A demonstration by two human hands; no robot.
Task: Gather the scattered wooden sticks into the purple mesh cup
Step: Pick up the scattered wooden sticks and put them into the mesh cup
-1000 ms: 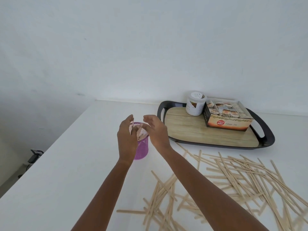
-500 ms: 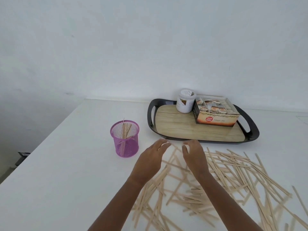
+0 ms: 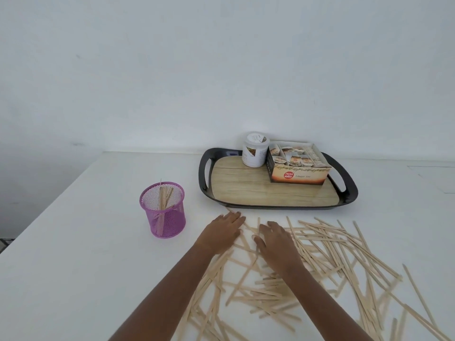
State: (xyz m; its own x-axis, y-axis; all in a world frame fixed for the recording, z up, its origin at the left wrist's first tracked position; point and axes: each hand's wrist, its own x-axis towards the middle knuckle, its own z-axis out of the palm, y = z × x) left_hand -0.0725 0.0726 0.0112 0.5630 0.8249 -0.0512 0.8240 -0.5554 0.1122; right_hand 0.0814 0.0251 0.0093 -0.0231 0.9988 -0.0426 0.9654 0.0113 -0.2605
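Both hands are laid flat, palms down, on the far edge of the scattered wooden sticks (image 3: 320, 262); the left hand (image 3: 222, 232) and right hand (image 3: 277, 239) are spread with fingers extended and nothing gripped, a posture judged suited to raking sticks together before a bundle is lifted. One purple mesh cup (image 3: 163, 209) is stood upright on the white counter (image 3: 73, 267), left of the pile and near the left hand, so a short carry is needed. A few sticks, too overlapped to be counted, are seen leaning inside it. Many dozens remain loose. On one black tray (image 3: 344, 193) behind, one white tub (image 3: 254, 149) and one ginger tea box (image 3: 298, 168) are kept apart from the work.
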